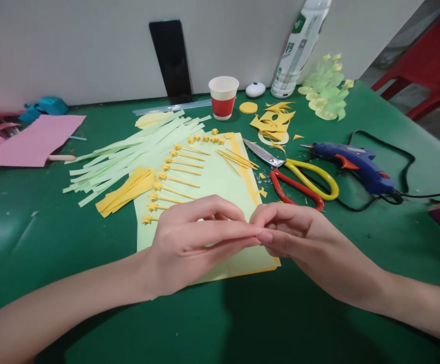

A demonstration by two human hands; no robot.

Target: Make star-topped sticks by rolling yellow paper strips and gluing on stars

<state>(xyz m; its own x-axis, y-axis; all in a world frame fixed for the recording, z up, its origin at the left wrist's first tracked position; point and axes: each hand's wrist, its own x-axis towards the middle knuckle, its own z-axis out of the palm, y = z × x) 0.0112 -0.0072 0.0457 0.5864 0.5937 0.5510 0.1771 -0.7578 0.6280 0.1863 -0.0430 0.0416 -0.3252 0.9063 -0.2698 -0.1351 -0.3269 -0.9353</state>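
Note:
My left hand [193, 245] and my right hand [299, 235] meet fingertip to fingertip above a pale green paper sheet [220, 189]. Both are pinched closed; whatever may be between the fingertips is hidden. Just beyond my left hand, a row of small yellow paper stars on thin yellow sticks [178, 191] lies on the sheet. Several loose yellow stars [205, 138] sit at its top edge, beside a few bare yellow sticks [238, 161]. Scissors with red and yellow handles [299, 177] rest open past my right hand.
A blue glue gun [356, 164] with a black cord lies at right. Pale green strips [129, 151], yellow strips [129, 192] and pink paper [34, 139] spread leftward. Along the back stand a red-and-white paper cup [223, 98], a phone [170, 60], a bottle [299, 48] and paper flowers [328, 91].

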